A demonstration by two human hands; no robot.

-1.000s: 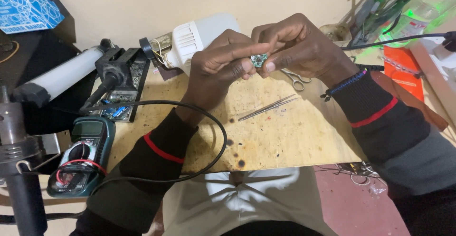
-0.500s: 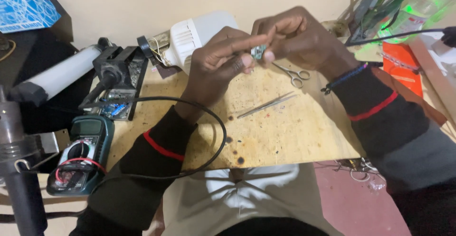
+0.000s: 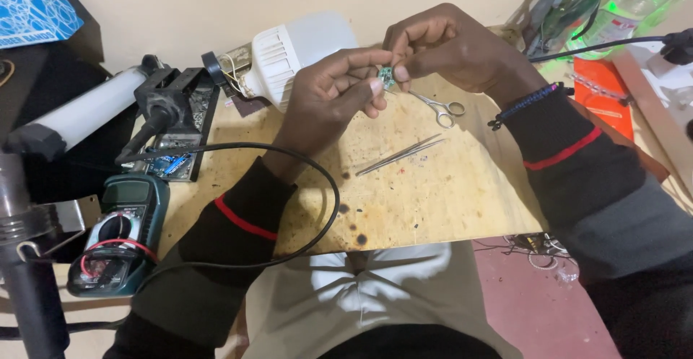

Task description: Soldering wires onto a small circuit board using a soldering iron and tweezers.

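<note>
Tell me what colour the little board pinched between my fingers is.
The little board is green, seen in the head view.

Below the raised hands, the bench (image 3: 462,200) lies bare toward 6 o'clock, wide enough for a hand. Tweezers (image 3: 399,156) and scissors (image 3: 442,107) lie at its middle. A black cable (image 3: 317,178) loops at 8 o'clock, a white lamp bulb (image 3: 296,52) blocks 11 o'clock, and bottles and wires (image 3: 613,12) crowd 2 o'clock.

Tweezers (image 3: 401,155) lay on the wooden board (image 3: 447,200), scissors (image 3: 440,107) behind them, the multimeter (image 3: 119,240) left of the board
</note>
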